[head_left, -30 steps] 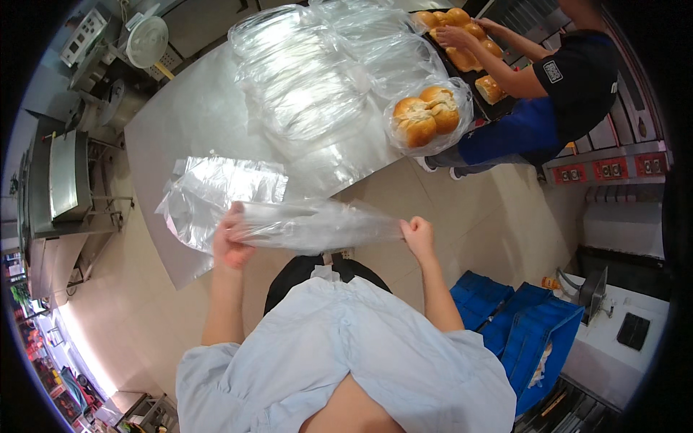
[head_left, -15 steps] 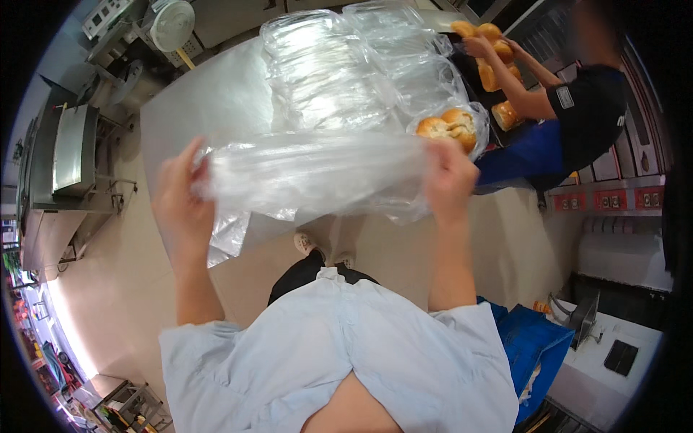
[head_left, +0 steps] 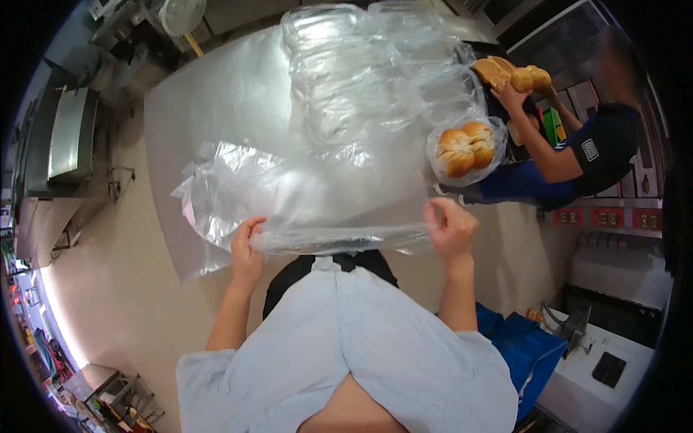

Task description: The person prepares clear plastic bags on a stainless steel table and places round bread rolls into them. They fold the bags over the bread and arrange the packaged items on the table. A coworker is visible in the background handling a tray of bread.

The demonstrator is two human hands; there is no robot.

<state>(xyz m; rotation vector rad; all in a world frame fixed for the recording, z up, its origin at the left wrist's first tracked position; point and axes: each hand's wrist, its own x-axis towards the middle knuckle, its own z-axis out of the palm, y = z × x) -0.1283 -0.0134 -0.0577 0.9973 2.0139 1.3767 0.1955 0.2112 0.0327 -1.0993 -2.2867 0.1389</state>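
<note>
A clear plastic bag (head_left: pixel 346 237) is stretched along the table's near edge between my two hands. My left hand (head_left: pixel 247 254) pinches it at its left end, fingers closed. At the right end, my right hand (head_left: pixel 453 229) has its fingers closed on the plastic. Crumpled clear plastic (head_left: pixel 229 186) spreads over the table left of my left hand; I cannot tell whether it belongs to the same bag. Beyond my right hand, golden bread rolls (head_left: pixel 465 148) sit joined together in a clear bag. Farther back lie rows of filmy clear plastic bags (head_left: pixel 354 79); their contents are hard to make out.
The metal table (head_left: pixel 216 94) fills the middle. On the right a co-worker (head_left: pixel 603 148) holds bread (head_left: pixel 509 76) above a dark tray. A green item (head_left: pixel 554 127) is near their arms. Blue bags (head_left: pixel 523 346) stand at my right, and a steel cabinet (head_left: pixel 72 137) at the left.
Both hands have come down toward me with the plastic bag, the left also moving right. The bag was raised and blurred before; now it hangs low. The co-worker's bread has moved right.
</note>
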